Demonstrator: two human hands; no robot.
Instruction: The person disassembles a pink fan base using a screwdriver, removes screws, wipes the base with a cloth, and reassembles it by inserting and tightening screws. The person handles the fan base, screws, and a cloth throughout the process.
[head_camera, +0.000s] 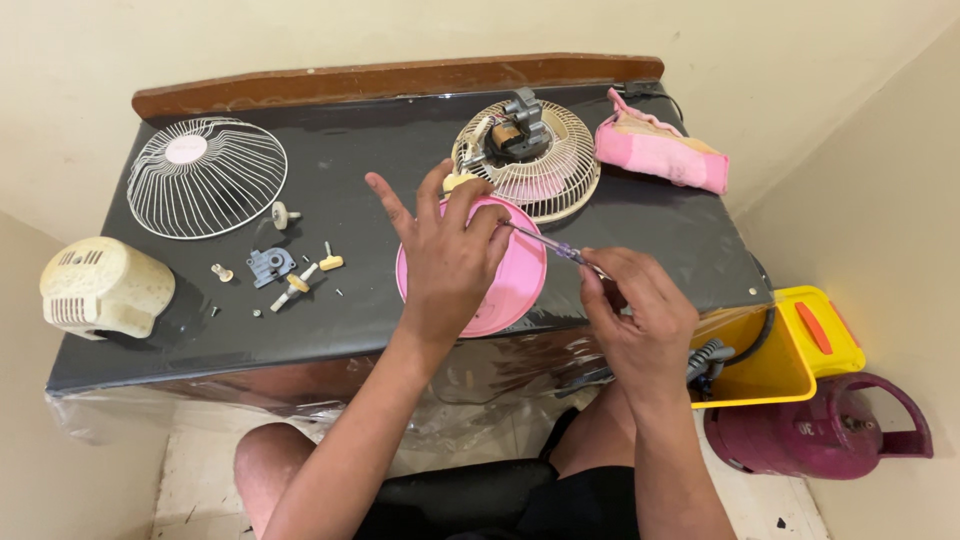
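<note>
Hidden: our left hand is covering much of the pink fan blade, fingers spread on it.
Grip: our right hand is pinching the screwdriver, tip over the blade.
Surface: we are working on a black table in a cream-walled corner.

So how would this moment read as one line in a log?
left hand: on pink round part | right hand: holds screwdriver, tip at part | rear fan grille with motor: behind
</note>
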